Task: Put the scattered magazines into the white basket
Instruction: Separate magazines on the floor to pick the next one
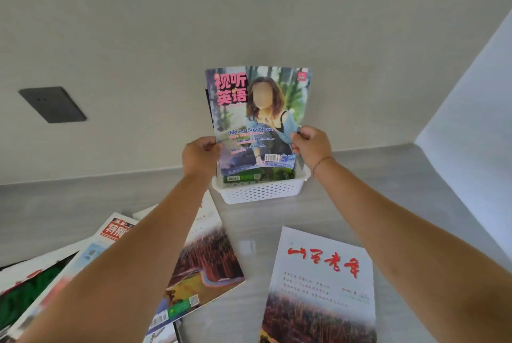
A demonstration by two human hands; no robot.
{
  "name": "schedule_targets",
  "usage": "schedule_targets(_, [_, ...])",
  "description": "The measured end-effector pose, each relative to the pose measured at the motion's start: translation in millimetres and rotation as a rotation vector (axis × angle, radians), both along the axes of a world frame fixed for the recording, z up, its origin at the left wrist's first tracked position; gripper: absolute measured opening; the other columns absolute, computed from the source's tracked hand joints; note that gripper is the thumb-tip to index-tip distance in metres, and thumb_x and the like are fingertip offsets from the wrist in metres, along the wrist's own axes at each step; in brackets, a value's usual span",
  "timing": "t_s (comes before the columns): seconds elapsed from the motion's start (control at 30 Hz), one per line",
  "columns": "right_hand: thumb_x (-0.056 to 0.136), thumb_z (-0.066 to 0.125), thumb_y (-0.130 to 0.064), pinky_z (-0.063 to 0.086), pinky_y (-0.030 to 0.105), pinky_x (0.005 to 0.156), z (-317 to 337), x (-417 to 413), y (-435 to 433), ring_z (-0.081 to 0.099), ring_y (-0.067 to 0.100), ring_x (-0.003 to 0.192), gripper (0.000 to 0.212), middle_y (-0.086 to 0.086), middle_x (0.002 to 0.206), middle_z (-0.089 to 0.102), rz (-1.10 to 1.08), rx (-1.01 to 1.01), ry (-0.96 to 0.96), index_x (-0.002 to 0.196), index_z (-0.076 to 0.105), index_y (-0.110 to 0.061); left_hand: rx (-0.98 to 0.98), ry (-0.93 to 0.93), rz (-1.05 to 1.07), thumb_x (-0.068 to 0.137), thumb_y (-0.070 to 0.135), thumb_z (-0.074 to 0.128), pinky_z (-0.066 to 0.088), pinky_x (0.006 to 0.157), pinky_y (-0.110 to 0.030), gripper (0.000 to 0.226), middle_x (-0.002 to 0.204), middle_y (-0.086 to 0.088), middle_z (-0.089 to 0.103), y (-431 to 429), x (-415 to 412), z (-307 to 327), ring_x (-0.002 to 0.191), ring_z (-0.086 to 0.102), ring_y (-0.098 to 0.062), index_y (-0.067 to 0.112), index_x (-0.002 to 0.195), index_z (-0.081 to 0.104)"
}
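Note:
A colourful magazine [257, 118] with pink characters and a woman on its cover stands upright in the white perforated basket [260, 191] against the wall. My left hand [200, 155] grips its lower left edge and my right hand [313, 146] grips its lower right edge. Another magazine with a green cover [257, 176] shows inside the basket in front of it. On the table lie a white magazine with red script [321, 287] at the near right, and a landscape-cover magazine [210, 262] partly under my left forearm.
Several overlapping magazines [55, 273] are piled at the near left. A dark wall socket plate [52, 104] sits on the left wall. A second wall [471, 121] closes the corner on the right. The grey tabletop [255, 232] shows between basket and magazines.

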State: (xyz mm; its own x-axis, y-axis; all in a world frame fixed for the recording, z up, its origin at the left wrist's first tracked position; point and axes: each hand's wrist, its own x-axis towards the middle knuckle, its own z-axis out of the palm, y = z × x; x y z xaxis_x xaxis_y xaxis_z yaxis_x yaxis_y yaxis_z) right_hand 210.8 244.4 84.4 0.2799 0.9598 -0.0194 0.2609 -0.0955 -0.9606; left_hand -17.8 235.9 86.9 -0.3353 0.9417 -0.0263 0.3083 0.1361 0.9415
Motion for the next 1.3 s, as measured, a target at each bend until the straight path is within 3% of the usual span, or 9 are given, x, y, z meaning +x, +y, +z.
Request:
schedule_targets(0.27, [0.093, 0.051, -0.009, 0.058, 0.026, 0.072, -49.9, -7.8, 20.6, 0.070, 0.025, 0.084, 0.021, 0.015, 0.097, 0.069, 0.079, -0.155, -0.009, 0.107, 0.064, 0.001, -0.177, 0.109, 0.068, 0.083, 0.011, 0.061, 0.054, 0.076, -0.038, 0.020, 0.072, -0.015, 0.067, 23.0, -5.4, -48.8, 0.075, 0.065, -0.033, 0.014, 0.063, 0.065])
schedule_targets(0.37, [0.094, 0.048, -0.007, 0.057, 0.043, 0.084, -61.7, -10.1, 25.5, 0.069, 0.033, 0.090, 0.023, 0.023, 0.102, 0.069, 0.084, -0.186, -0.109, 0.101, 0.064, 0.007, -0.182, 0.141, 0.103, 0.084, 0.010, 0.057, 0.056, 0.083, -0.042, 0.018, 0.088, -0.014, 0.074, 27.1, -4.6, -53.8, 0.087, 0.069, -0.034, 0.016, 0.083, 0.074])
schedule_targets(0.57, [0.093, 0.047, -0.010, 0.054, 0.048, 0.086, -67.6, -6.7, 37.9, 0.066, 0.036, 0.094, 0.025, 0.023, 0.098, 0.069, 0.042, -0.188, -0.230, 0.097, 0.066, 0.005, -0.096, 0.089, 0.178, 0.088, 0.008, 0.057, 0.051, 0.085, -0.029, 0.029, 0.106, -0.009, 0.072, 38.3, 6.0, -48.4, 0.091, 0.066, -0.024, 0.013, 0.114, 0.068])
schedule_targets(0.77, [0.092, 0.049, -0.010, 0.055, 0.038, 0.083, -62.7, -8.8, 41.6, 0.067, 0.027, 0.093, 0.016, 0.015, 0.099, 0.071, -0.027, -0.140, -0.144, 0.100, 0.062, -0.005, -0.063, 0.057, 0.155, 0.089, 0.005, 0.048, 0.050, 0.073, -0.032, 0.028, 0.087, -0.007, 0.066, 45.7, 9.4, -47.9, 0.074, 0.056, -0.028, 0.017, 0.101, 0.070])
schedule_targets(0.87, [0.090, 0.050, -0.009, 0.046, 0.022, 0.071, -62.0, -11.0, 41.2, 0.063, 0.024, 0.094, 0.018, 0.011, 0.106, 0.067, -0.050, -0.112, -0.230, 0.105, 0.059, -0.006, -0.124, 0.062, 0.120, 0.088, 0.002, 0.039, 0.049, 0.078, -0.030, 0.030, 0.093, -0.011, 0.065, 43.2, 10.7, -58.0, 0.085, 0.056, -0.034, 0.009, 0.098, 0.067])
schedule_targets(0.93, [0.089, 0.054, -0.008, 0.049, 0.022, 0.075, -61.7, -10.8, 38.9, 0.059, 0.021, 0.095, 0.029, 0.012, 0.121, 0.057, -0.098, -0.072, -0.245, 0.118, 0.052, -0.006, -0.131, 0.081, 0.089, 0.086, -0.002, 0.033, 0.046, 0.071, -0.033, 0.032, 0.094, -0.018, 0.063, 41.9, 14.8, -58.5, 0.084, 0.052, -0.033, 0.005, 0.100, 0.061])
schedule_targets(1.07, [0.090, 0.054, -0.008, 0.036, 0.037, 0.110, -61.8, -11.9, 41.7, 0.040, 0.026, 0.133, 0.068, 0.010, 0.151, 0.030, -0.056, -0.125, -0.185, 0.148, 0.018, -0.011, -0.180, 0.054, -0.005, 0.091, -0.003, 0.036, 0.054, 0.079, -0.033, 0.064, 0.151, -0.005, 0.036, 48.0, 24.1, -51.0, 0.116, 0.055, -0.026, 0.021, 0.148, 0.020])
schedule_targets(1.2, [0.089, 0.050, -0.005, 0.049, 0.045, 0.099, -59.0, -16.7, 46.3, 0.051, 0.031, 0.124, 0.074, 0.011, 0.146, 0.040, 0.053, -0.197, -0.122, 0.150, 0.009, -0.018, -0.222, -0.041, -0.019, 0.091, -0.004, 0.039, 0.055, 0.069, -0.033, 0.076, 0.156, -0.002, 0.025, 51.2, 28.6, -47.0, 0.124, 0.051, -0.035, 0.031, 0.150, 0.007])
schedule_targets(1.3, [0.089, 0.050, -0.004, 0.050, 0.037, 0.095, -58.4, -12.7, 46.7, 0.049, 0.030, 0.126, 0.078, 0.011, 0.147, 0.038, 0.115, -0.193, -0.154, 0.151, 0.005, -0.019, -0.221, -0.082, -0.038, 0.089, -0.008, 0.039, 0.052, 0.092, -0.049, 0.080, 0.158, -0.001, 0.021, 52.2, 28.9, -49.4, 0.130, 0.044, -0.037, 0.032, 0.150, 0.005])
